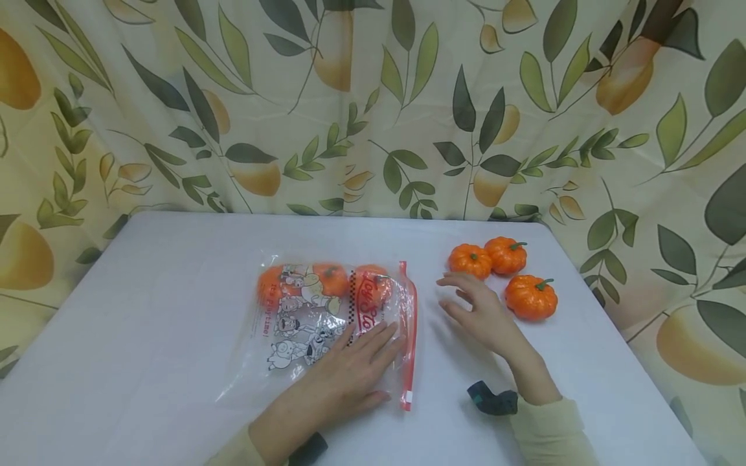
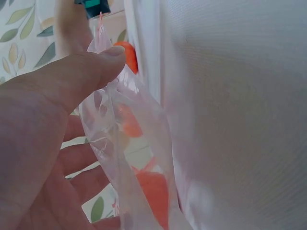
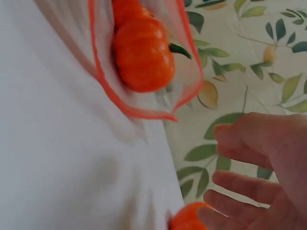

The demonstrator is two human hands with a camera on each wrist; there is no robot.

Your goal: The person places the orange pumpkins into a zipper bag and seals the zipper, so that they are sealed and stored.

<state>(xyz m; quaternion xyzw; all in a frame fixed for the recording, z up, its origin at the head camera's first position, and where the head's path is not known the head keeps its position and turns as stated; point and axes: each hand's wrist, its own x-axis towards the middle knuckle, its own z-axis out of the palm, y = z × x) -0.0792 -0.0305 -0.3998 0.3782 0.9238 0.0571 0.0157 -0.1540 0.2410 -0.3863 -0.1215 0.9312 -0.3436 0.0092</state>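
A clear zip bag (image 1: 315, 323) with cartoon print and a red slider edge lies on the table, holding three small orange pumpkins along its far side. My left hand (image 1: 355, 369) rests on the near right part of the bag, fingers spread and thumb close to the red edge. In the right wrist view the bag's red-rimmed mouth gapes, with a pumpkin (image 3: 144, 57) just inside. Right of the bag, my right hand (image 1: 480, 314) hovers with loosely bent fingers and nothing in them. Beside it sit three more pumpkins, the nearest one (image 1: 531, 298) just right of the hand.
The white table (image 1: 146, 323) reaches back to a leaf-and-fruit patterned curtain (image 1: 373, 129). A dark wrist-worn device (image 1: 493, 398) sits by the right sleeve, and another (image 1: 309, 448) shows under the left wrist.
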